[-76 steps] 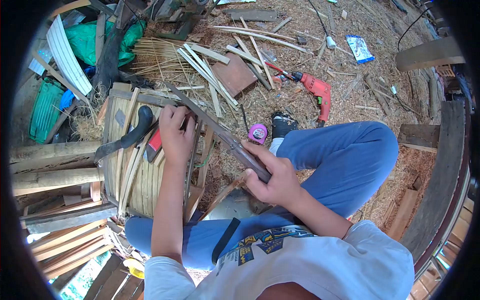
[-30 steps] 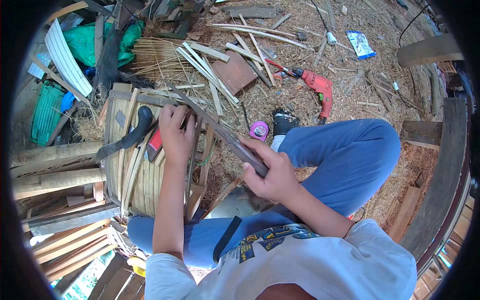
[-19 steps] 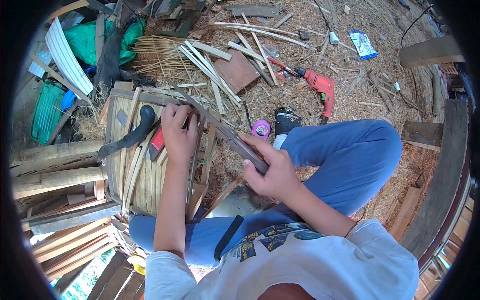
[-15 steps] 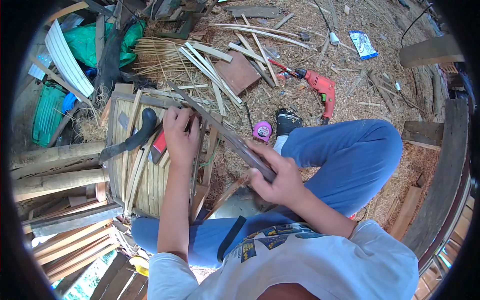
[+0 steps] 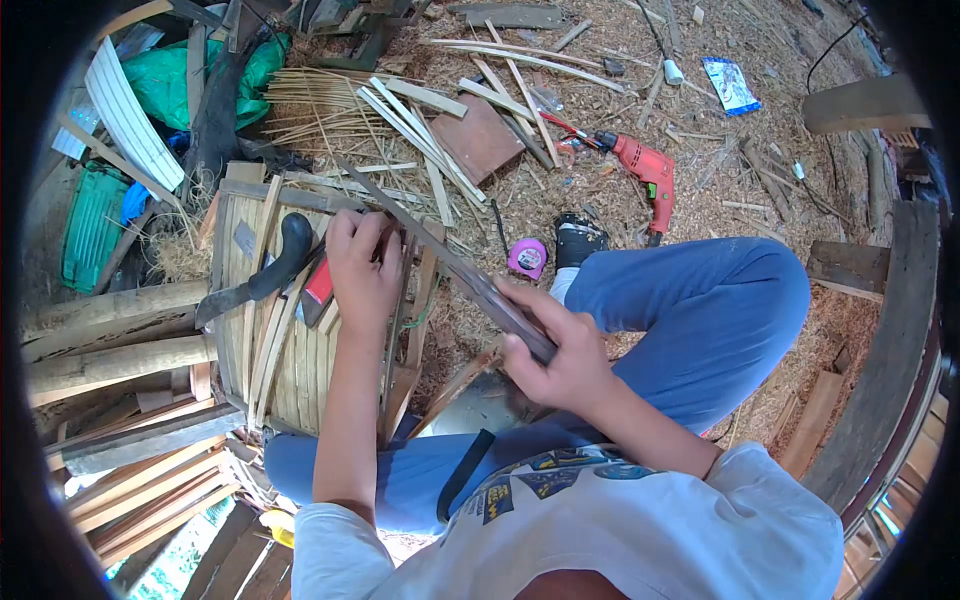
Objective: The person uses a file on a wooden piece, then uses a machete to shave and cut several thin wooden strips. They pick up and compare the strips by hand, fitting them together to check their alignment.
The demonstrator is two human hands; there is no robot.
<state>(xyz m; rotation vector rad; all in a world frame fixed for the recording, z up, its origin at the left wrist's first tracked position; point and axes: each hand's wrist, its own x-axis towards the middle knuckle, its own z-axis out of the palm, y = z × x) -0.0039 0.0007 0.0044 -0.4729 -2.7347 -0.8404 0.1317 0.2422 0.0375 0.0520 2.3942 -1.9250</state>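
A long, dark wooden strip (image 5: 463, 268) runs diagonally in front of me, and my right hand (image 5: 565, 350) is wrapped round its thick near end. My left hand (image 5: 363, 262) is closed beside the strip's far half, fingers curled and fingertips right at its edge. A bit of brown shows between those fingers; what they grip I cannot tell. Under my left hand is a slatted wooden bench (image 5: 312, 365). On it lie a big knife with a curved black handle (image 5: 285, 262), a red object (image 5: 319, 282) and several thin wood strips.
A red power drill (image 5: 648, 175) and a pink tape measure (image 5: 527, 258) lie on the shaving-covered ground ahead. Beyond the bench are cut slats (image 5: 425, 140), a brown board (image 5: 478, 140) and a bundle of thin sticks (image 5: 315, 105). Timber beams (image 5: 120, 367) flank my left side.
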